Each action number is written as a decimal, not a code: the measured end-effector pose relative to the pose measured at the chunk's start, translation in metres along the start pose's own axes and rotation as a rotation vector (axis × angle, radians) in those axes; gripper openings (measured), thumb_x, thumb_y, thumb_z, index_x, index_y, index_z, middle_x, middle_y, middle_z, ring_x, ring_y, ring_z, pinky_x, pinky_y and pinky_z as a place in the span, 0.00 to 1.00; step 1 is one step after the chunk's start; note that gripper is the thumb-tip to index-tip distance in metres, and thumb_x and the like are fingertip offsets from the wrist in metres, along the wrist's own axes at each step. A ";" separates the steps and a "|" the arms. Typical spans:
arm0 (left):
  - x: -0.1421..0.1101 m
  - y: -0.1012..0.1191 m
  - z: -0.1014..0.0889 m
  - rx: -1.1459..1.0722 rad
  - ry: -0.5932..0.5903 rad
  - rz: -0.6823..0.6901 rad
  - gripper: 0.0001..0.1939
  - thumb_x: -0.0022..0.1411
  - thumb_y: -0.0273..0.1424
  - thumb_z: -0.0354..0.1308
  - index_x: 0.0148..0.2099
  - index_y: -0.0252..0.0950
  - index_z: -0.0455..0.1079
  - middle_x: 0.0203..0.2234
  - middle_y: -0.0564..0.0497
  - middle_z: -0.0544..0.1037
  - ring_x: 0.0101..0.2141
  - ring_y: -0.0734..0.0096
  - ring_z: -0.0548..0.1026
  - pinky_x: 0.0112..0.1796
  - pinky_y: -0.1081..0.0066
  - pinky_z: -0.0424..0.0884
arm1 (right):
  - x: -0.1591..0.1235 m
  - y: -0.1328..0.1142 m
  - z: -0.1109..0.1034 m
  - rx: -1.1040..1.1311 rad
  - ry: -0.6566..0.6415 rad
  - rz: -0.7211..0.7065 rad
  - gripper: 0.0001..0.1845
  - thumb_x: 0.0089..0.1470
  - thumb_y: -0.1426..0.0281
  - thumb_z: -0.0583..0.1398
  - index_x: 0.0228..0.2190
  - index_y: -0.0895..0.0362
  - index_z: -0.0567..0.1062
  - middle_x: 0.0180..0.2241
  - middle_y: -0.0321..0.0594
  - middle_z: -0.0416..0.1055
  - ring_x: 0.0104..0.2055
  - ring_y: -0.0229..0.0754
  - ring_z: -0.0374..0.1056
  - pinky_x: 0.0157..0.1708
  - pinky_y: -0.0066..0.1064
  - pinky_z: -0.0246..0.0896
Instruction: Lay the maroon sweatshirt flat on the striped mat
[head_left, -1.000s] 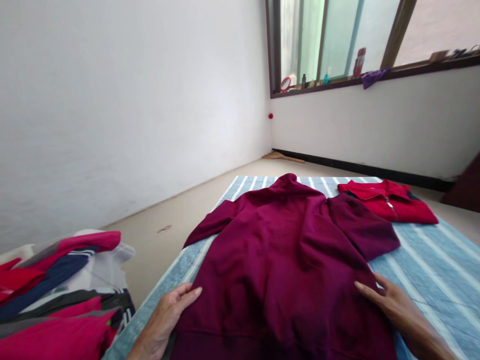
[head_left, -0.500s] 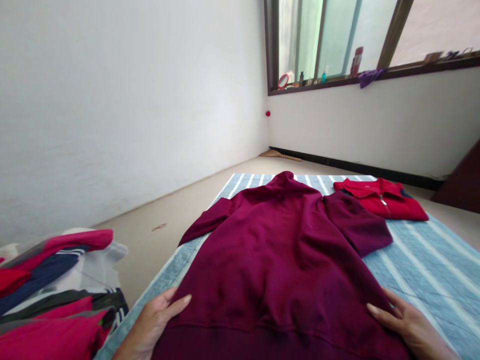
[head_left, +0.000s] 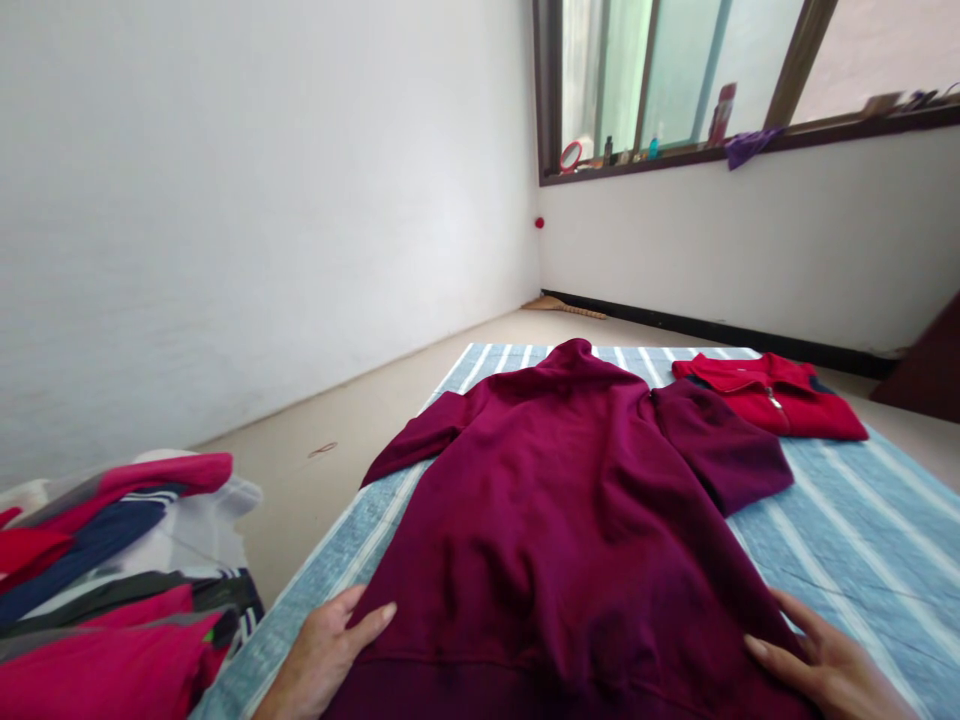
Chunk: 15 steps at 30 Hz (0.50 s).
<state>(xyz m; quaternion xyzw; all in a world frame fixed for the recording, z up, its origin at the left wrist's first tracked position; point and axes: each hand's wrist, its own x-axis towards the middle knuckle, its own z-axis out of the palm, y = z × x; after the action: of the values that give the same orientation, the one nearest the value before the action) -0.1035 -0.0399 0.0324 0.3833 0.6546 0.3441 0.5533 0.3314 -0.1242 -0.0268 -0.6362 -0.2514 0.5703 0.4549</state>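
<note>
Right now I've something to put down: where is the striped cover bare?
The widest bare patch of the striped cover lies right of the maroon top, between the folded red top and the right hand. A thin strip lies left of the maroon one, between its sleeve and the left hand. The maroon top crowds the middle.

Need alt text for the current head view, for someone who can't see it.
A left hand and right hand hold the sides of a maroon garment near its hem, spread over a blue-and-white striped cloth. A folded red garment lies farther back at right; piled clothes fill the lower left.
</note>
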 end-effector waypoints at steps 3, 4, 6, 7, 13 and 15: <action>0.000 0.001 0.001 0.004 0.008 0.013 0.22 0.35 0.41 0.71 0.33 0.35 0.73 0.33 0.47 0.81 0.38 0.52 0.78 0.39 0.64 0.74 | 0.001 0.003 -0.003 -0.104 0.013 -0.038 0.37 0.32 0.56 0.66 0.46 0.55 0.70 0.44 0.46 0.74 0.48 0.56 0.69 0.44 0.38 0.68; 0.000 0.000 0.002 0.005 0.010 0.014 0.22 0.35 0.41 0.71 0.33 0.35 0.73 0.33 0.47 0.81 0.37 0.52 0.78 0.39 0.64 0.74 | 0.003 0.005 -0.004 -0.119 0.019 -0.040 0.37 0.31 0.56 0.66 0.46 0.55 0.69 0.44 0.46 0.74 0.47 0.56 0.69 0.44 0.38 0.68; 0.000 -0.001 0.002 0.008 0.012 0.017 0.23 0.35 0.42 0.70 0.34 0.35 0.74 0.33 0.47 0.81 0.37 0.51 0.78 0.39 0.64 0.75 | 0.007 0.011 -0.008 -0.113 0.012 -0.042 0.39 0.32 0.56 0.66 0.48 0.55 0.67 0.44 0.46 0.74 0.47 0.56 0.69 0.43 0.38 0.68; 0.000 -0.001 0.001 0.009 0.009 0.018 0.23 0.36 0.42 0.70 0.35 0.35 0.74 0.33 0.47 0.81 0.37 0.51 0.78 0.39 0.63 0.75 | 0.009 0.014 -0.010 -0.106 -0.001 -0.043 0.40 0.33 0.56 0.66 0.49 0.55 0.66 0.44 0.46 0.74 0.47 0.55 0.69 0.43 0.38 0.68; 0.000 -0.005 -0.001 0.029 -0.011 0.038 0.22 0.39 0.41 0.69 0.37 0.35 0.74 0.34 0.47 0.81 0.38 0.51 0.78 0.40 0.62 0.74 | 0.018 0.028 -0.020 -0.127 0.013 -0.078 0.40 0.34 0.56 0.67 0.50 0.56 0.65 0.44 0.46 0.74 0.47 0.55 0.70 0.44 0.38 0.68; 0.001 -0.005 -0.001 0.037 0.002 0.042 0.22 0.40 0.41 0.69 0.37 0.35 0.74 0.34 0.46 0.81 0.39 0.51 0.78 0.40 0.62 0.74 | 0.019 0.031 -0.022 -0.127 0.032 -0.084 0.41 0.34 0.57 0.67 0.50 0.56 0.64 0.44 0.46 0.74 0.46 0.55 0.70 0.43 0.38 0.68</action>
<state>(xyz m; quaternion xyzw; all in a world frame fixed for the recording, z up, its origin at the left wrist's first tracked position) -0.1050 -0.0416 0.0280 0.4070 0.6532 0.3439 0.5380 0.3503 -0.1288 -0.0645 -0.6615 -0.3063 0.5235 0.4412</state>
